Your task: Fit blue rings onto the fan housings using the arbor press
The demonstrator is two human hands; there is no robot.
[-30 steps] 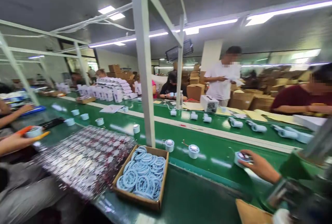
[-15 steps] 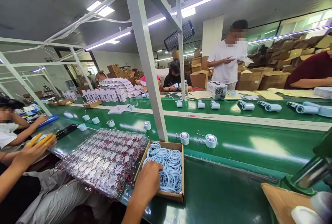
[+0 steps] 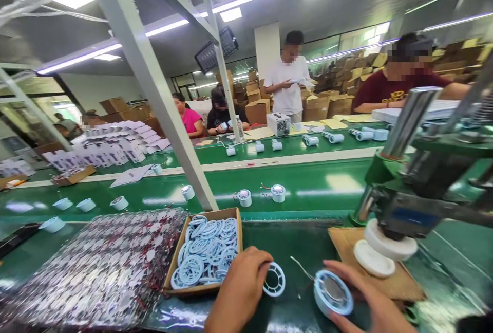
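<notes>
Two grips: left hand (image 3: 244, 284) pinches slotted ring (image 3: 283, 284) by edge | right hand (image 3: 364, 297) clasps round housing (image 3: 333, 293) | best keep wire (image 3: 302, 267) clear, faces level

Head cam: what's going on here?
The person's left hand holds a light-blue spoked ring beside a cardboard box of similar rings. The right hand grips a round light-blue housing, a thin white wire extending from it. Ring and housing are apart. Near the right hand stands a bench press with round white pads, one above the other.
</notes>
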